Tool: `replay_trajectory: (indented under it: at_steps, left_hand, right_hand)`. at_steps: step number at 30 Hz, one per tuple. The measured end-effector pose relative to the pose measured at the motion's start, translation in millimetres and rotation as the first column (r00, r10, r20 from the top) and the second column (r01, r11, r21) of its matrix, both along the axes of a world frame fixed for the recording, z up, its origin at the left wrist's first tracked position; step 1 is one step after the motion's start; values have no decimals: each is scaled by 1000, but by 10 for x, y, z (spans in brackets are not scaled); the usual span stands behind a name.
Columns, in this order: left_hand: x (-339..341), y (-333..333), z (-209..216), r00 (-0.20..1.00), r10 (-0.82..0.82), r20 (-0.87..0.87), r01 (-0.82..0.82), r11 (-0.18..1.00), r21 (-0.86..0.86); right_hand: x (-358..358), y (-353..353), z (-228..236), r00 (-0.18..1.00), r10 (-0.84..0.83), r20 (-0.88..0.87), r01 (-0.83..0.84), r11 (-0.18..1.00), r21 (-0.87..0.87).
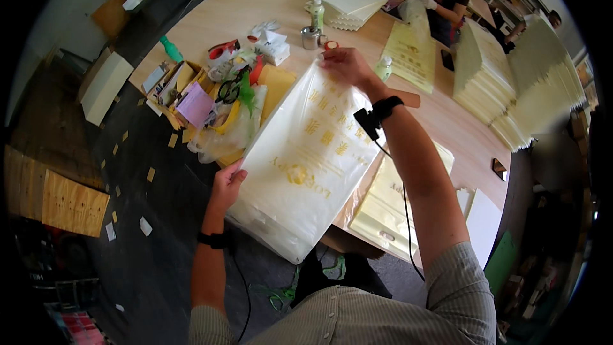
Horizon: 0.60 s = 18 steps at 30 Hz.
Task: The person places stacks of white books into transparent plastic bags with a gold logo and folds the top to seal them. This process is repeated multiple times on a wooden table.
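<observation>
A large translucent plastic bag [281, 172] with yellow printing hangs slanted in front of me, past the table's near edge. It looks filled with something flat and white, though I cannot make out what. My left hand [228, 185] is closed on its left edge, thumb on top. At the bag's far upper corner, my right hand [348, 67] pinches the edge with bent fingers. On the table, under my right forearm, lies a pile of similar flat printed bags [383, 201]. Both wrists wear black straps with cables.
Clutter fills the table's left: an open box [169, 96], tape rolls and scissors. A metal cup [311, 38] and green bottle [317, 14] stand beyond. Tall cream sheet stacks [485, 76] and a phone [499, 169] are at right. Across the table, a gloved person [440, 0] handles another bag.
</observation>
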State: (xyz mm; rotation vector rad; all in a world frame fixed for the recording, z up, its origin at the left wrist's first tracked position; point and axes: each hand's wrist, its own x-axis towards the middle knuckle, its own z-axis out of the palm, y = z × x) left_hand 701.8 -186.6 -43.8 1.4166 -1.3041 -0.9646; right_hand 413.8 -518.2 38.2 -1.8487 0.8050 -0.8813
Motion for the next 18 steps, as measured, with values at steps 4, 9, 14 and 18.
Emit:
replay_trajectory:
  at_steps: [4, 9, 14, 18]
  left_hand:
    - [-26, 49, 83, 994, 18, -107, -10, 997, 72]
    - [71, 48, -92, 983, 61, -173, -34, 987, 154]
    - [15, -36, -96, 949, 115, -293, -48, 973, 227]
    - [36, -56, -138, 940, 134, -314, -59, 970, 236]
  right_hand:
    - [71, -72, 61, 1000, -4, 13, 1, 972, 234]
    - [186, -152, 24, 992, 41, 116, -87, 899, 429]
    - [340, -229, -97, 994, -16, -108, 40, 974, 224]
    - [239, -199, -267, 995, -97, -29, 102, 949, 300]
